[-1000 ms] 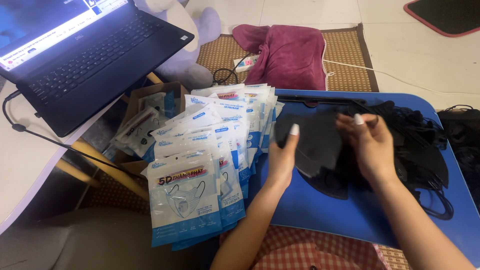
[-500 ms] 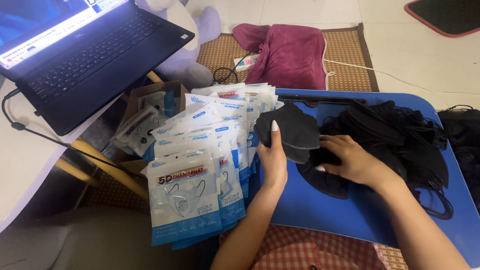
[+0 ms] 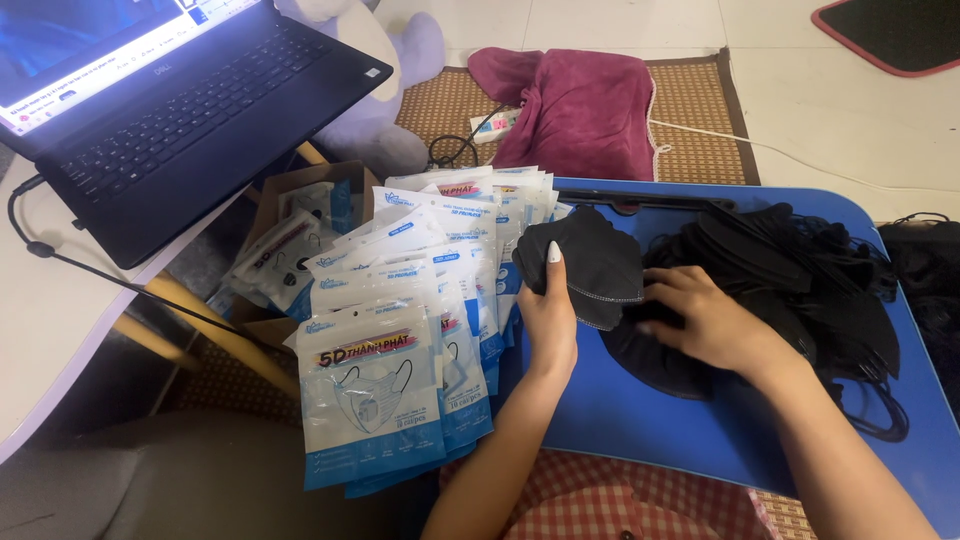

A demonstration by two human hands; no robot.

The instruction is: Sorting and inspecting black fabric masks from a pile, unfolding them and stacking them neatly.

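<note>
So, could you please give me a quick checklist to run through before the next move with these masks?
1. Left hand grips a small stack of black masks: ok.
2. Right hand rests on the loose mask pile: ok.
3. Stack edges aligned: not ok, they fan out.
4. Pouches within reach, left of the hands: ok.
5. Any pouch open: cannot tell.
6. Bare space on blue tray: ok.

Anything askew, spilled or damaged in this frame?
Nothing looks damaged or spilled. The left hand holds a small stack of black masks; the right hand rests on the loose mask pile, whose ear loops trail untidily over the blue tray.
</note>
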